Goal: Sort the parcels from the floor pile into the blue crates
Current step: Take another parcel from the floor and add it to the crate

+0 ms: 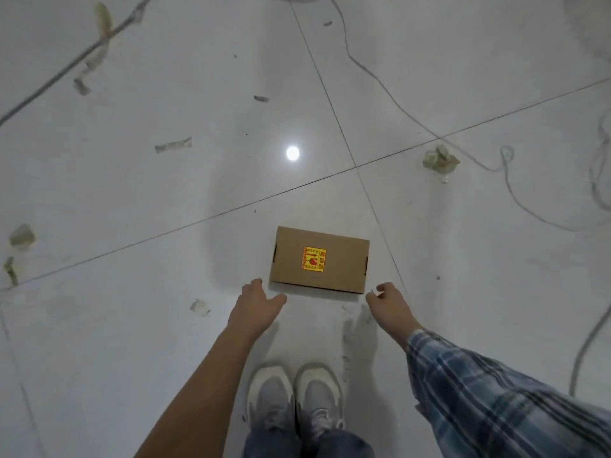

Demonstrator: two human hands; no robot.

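A flat brown cardboard parcel (pixel 319 261) with a yellow and red sticker lies on the white tiled floor just ahead of my feet. My left hand (pixel 256 305) reaches toward its near left corner, fingers straight and thumb spread, a little short of the box. At the near right corner my right hand (pixel 390 304) hovers with loosely bent fingers, holding nothing. Neither hand touches the parcel. No blue crate is in view.
My two shoes (pixel 294 396) stand right behind the parcel. Scraps of tape and paper (pixel 439 160) litter the floor. A thin cable (pixel 377 77) snakes across the right side, and another runs along the far left.
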